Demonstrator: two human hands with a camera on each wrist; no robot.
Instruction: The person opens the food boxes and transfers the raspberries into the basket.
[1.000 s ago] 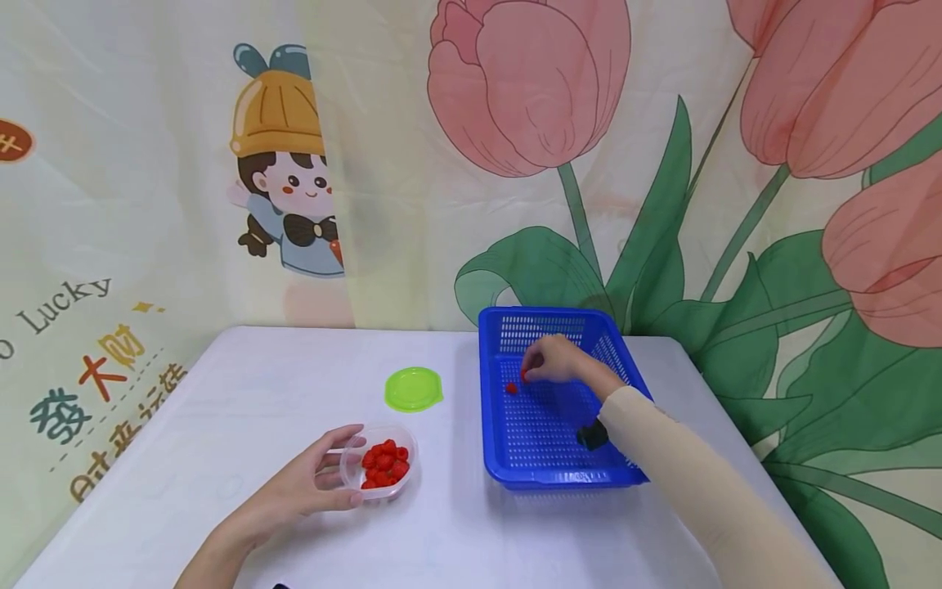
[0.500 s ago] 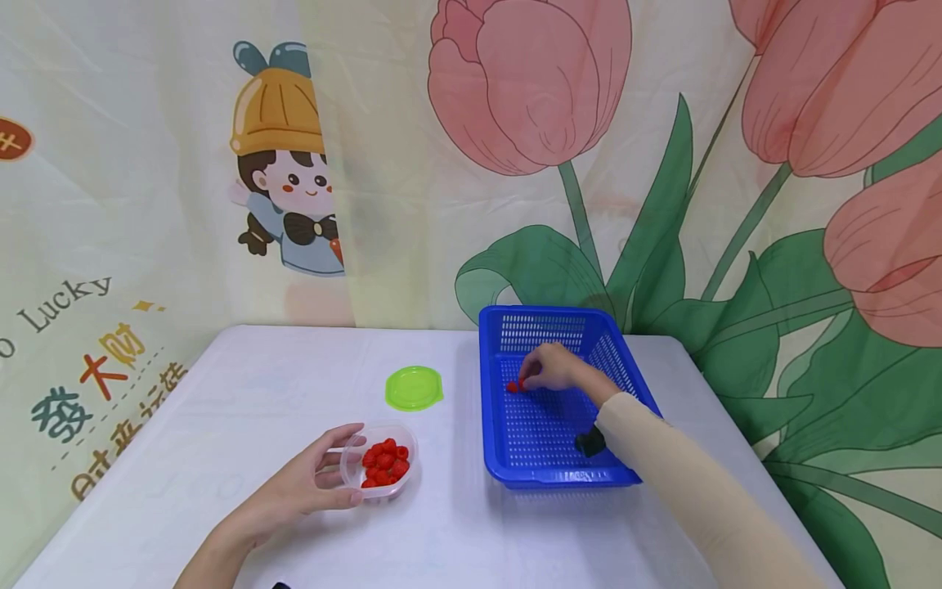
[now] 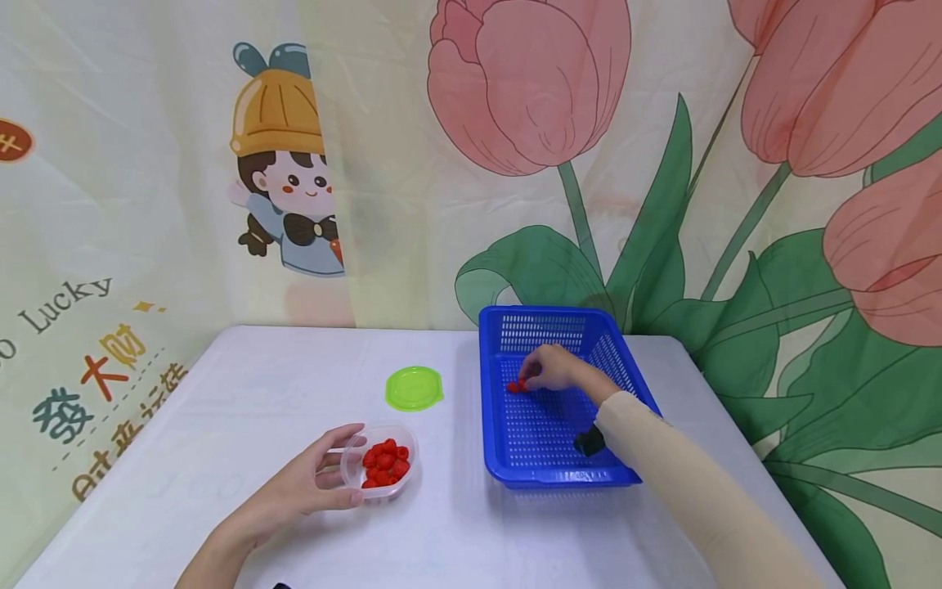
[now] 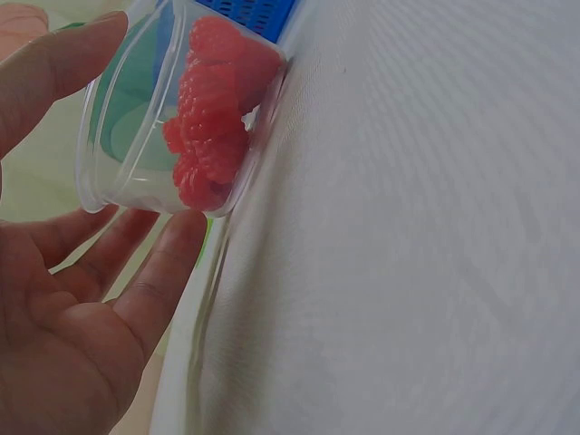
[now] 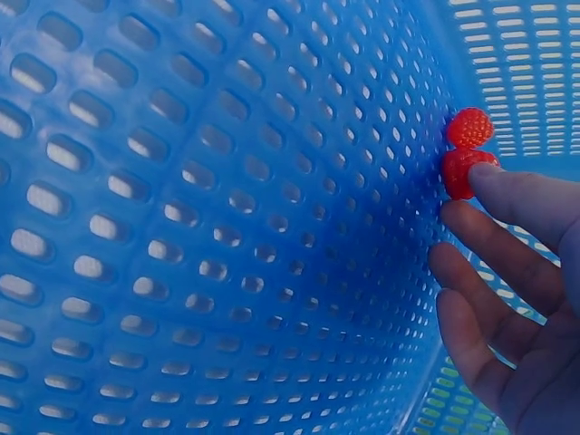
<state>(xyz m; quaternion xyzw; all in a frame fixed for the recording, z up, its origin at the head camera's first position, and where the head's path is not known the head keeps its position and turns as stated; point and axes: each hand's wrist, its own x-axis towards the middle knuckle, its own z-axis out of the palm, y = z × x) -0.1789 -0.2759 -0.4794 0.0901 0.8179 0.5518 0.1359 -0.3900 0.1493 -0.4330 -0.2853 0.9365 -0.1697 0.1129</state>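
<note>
My left hand (image 3: pixel 312 474) holds the side of a clear plastic tub (image 3: pixel 405 483) on the table, thumb on one side and fingers on the other. Red raspberries (image 4: pixel 213 113), several of them, lie in the tub. Over the floor of a blue basket (image 3: pixel 495 442), my right hand (image 3: pixel 552 366) pinches one raspberry (image 5: pixel 460 174) between thumb and forefinger, low against the holed floor. A second raspberry (image 5: pixel 471 128) lies right beside it, seemingly touching it. The other fingers of the right hand are loosely bent.
A bright green lid (image 3: pixel 414 388) lies flat on the white-covered table (image 3: pixel 221 409), behind the tub and left of the basket. A printed cloth with tulips (image 3: pixel 545 90) hangs behind the table.
My right hand has lowered slightly and moved a little left, bringing its raspberry down next to the one in the basket. The left hand and the tub have stayed put.
</note>
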